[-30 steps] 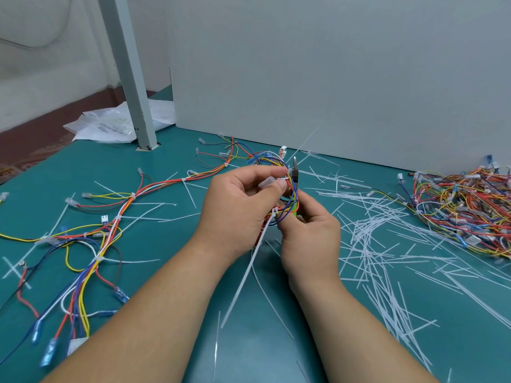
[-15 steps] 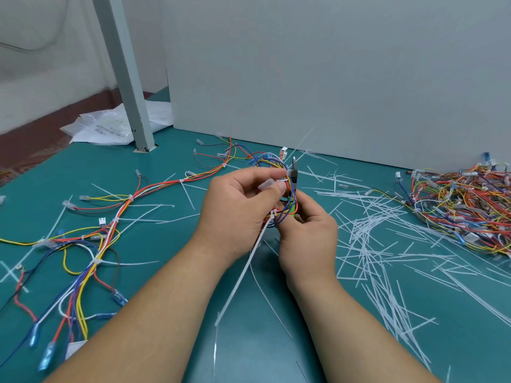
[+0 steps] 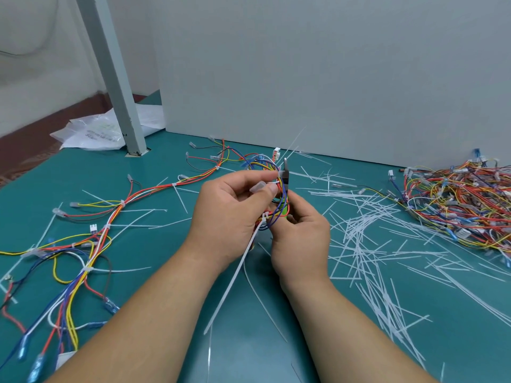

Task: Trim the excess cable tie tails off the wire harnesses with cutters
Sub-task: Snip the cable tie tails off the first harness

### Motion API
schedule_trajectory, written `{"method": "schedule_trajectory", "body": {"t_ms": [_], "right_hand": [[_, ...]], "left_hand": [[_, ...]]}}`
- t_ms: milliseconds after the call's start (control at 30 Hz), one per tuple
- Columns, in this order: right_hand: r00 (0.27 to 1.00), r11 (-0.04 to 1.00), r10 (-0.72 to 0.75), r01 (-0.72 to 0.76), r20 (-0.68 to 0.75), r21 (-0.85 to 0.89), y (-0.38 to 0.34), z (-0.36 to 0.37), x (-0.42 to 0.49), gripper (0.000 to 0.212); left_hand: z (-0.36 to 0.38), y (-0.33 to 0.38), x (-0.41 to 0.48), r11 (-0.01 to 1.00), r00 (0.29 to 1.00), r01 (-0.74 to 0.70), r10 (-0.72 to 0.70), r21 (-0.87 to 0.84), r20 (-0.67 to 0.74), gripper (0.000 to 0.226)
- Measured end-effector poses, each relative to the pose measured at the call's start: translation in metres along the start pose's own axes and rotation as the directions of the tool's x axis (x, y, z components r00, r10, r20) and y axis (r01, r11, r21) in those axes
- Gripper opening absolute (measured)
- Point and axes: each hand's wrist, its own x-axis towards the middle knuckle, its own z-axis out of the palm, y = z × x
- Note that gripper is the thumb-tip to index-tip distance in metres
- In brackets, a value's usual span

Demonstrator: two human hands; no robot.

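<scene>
Pinching a wire harness (image 3: 266, 164) between thumb and first finger of the left hand (image 3: 229, 214), with a small see-through plastic cap (image 3: 257, 187) squashed under the thumb. Thin, bendy wires here, red, blue, yellow and orange, looped into a ring up above the table. Curled round the green handle of the cutters (image 3: 285, 170) with the right hand (image 3: 300, 239), just beside the left one. Grey metal tip poking up, right against the wires. Blades mostly hidden by wires and fingers, so no telling if spread or pressed together. Hanging from a white knot low on the loop: one long, flat, stiff cable tie tail (image 3: 235, 272), slanting down between the two arms, not cut.

Underneath, a smooth blue-green table (image 3: 154, 250). To the right, a messy heap of cut white tails (image 3: 365, 244), thin like straws, crossing every way. Farther right, a big tangled pile of harnesses (image 3: 456, 200) with tiny white and blue plugs. To the left, more harness wires (image 3: 91, 244) spread flat, with uncut white tails sticking out sideways. Behind, a plain grey board (image 3: 304, 64) and a slanting grey post (image 3: 116, 78). Beside the post, a crinkly clear plastic bag (image 3: 91, 134) with dark print, too blurry to read.
</scene>
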Motion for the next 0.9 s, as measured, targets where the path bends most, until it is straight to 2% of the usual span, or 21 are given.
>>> {"method": "schedule_trajectory", "body": {"t_ms": [133,333,567,767,900], "right_hand": [[1.0,1.0,-0.007,0.007,-0.013,-0.021,0.001,0.0005,-0.0007,0.026],[1.0,1.0,0.015,-0.014,-0.017,0.021,0.0029,-0.0005,-0.0022,0.034],[0.999,0.999,-0.005,0.003,-0.047,-0.04,0.0013,-0.0005,0.0002,0.036],[0.999,1.0,0.011,-0.011,-0.035,-0.009,0.002,0.0001,-0.0014,0.046],[0.999,1.0,0.02,-0.02,-0.038,-0.002,0.0012,0.0003,-0.0007,0.043]], "left_hand": [[0.0007,-0.0004,-0.0004,1.0,1.0,-0.004,0.004,-0.009,-0.009,0.026],[0.0018,-0.0003,-0.0016,1.0,1.0,0.003,-0.003,0.0,0.002,0.022],[0.0006,-0.0015,-0.0004,1.0,1.0,0.018,-0.018,0.011,-0.016,0.022],[0.0008,-0.001,-0.0007,1.0,1.0,0.014,-0.014,0.011,-0.011,0.023],[0.0011,-0.0005,-0.0008,1.0,1.0,0.01,-0.009,0.009,-0.007,0.023]]}}
